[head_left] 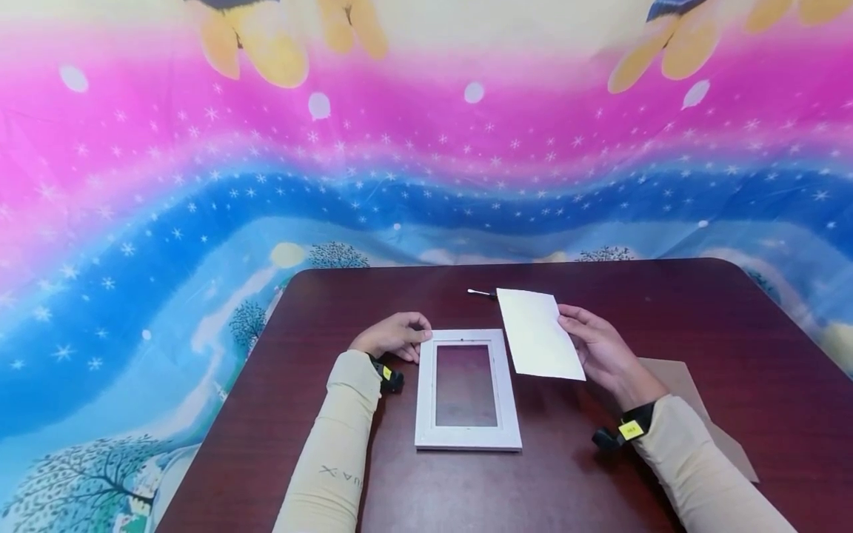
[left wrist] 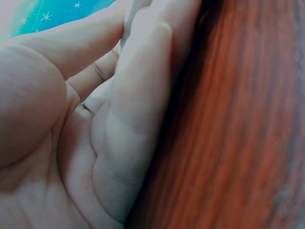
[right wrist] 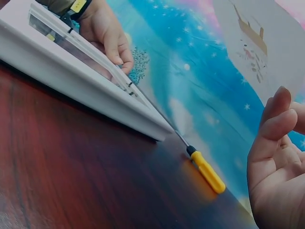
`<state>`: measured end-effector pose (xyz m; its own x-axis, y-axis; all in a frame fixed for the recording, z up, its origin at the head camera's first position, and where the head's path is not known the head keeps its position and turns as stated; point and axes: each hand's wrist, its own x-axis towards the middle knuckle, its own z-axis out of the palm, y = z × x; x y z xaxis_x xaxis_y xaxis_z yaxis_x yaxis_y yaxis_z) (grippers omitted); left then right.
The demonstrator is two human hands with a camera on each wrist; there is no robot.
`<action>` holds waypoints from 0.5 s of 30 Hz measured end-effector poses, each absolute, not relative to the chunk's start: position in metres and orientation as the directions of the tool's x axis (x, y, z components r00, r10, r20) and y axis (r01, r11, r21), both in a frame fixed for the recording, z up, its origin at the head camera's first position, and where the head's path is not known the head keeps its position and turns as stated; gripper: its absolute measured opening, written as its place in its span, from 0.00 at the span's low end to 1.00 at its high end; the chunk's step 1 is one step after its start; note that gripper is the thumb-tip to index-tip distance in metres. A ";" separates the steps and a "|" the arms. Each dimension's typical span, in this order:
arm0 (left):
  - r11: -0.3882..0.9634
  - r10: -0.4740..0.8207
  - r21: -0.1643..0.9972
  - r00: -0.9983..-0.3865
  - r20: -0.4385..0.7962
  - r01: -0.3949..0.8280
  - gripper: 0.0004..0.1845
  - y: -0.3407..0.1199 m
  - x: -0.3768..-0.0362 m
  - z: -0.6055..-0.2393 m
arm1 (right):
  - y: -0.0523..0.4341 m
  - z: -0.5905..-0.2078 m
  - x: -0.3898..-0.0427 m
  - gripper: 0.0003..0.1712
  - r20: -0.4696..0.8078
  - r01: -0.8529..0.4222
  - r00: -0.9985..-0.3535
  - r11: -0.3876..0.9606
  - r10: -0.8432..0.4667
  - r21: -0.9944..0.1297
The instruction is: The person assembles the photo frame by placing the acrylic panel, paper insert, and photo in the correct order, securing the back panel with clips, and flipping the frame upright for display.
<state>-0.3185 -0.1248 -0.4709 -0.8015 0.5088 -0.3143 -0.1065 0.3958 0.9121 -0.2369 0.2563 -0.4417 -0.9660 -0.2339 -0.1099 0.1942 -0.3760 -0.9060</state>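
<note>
The left hand (head_left: pixel 395 337) rests with curled fingers against the top left corner of the white rectangular picture frame (head_left: pixel 466 390), which lies flat on the dark red-brown wooden desk (head_left: pixel 700 311). Just right, the right hand (head_left: pixel 600 348) pinches a white paper sheet (head_left: pixel 538 334), held above the desk beside the frame. A yellow-handled screwdriver (right wrist: pixel 206 171) lies behind.

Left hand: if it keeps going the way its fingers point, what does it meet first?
Left hand lies on the table, fingertips pointing right at the top left corner of the white picture frame. The frame comes first; they look touching already, though depth is unclear.
</note>
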 end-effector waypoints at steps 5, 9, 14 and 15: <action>0.399 0.517 0.910 -0.793 -0.322 -0.109 0.12 -0.125 -0.318 -0.472 | 0.249 -0.444 -0.235 0.18 -0.130 0.202 -0.964 -0.320 -0.231 -0.926; 0.402 0.515 0.910 -0.797 -0.317 -0.103 0.12 -0.125 -0.319 -0.473 | 0.244 -0.445 -0.236 0.20 -0.137 0.206 -0.963 -0.301 -0.233 -0.931; 0.408 0.504 0.907 -0.803 -0.318 -0.104 0.11 -0.125 -0.319 -0.471 | 0.238 -0.444 -0.238 0.19 -0.140 0.214 -0.960 -0.306 -0.244 -0.928; 0.410 0.505 0.906 -0.801 -0.321 -0.105 0.11 -0.125 -0.319 -0.471 | 0.237 -0.444 -0.238 0.19 -0.142 0.216 -0.959 -0.304 -0.247 -0.928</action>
<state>-0.3192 -0.1247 -0.4706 -0.8014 0.5049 -0.3208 -0.1046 0.4098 0.9062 -0.2382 0.2373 -0.4444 -0.9586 -0.2466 -0.1422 0.2159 -0.3042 -0.9278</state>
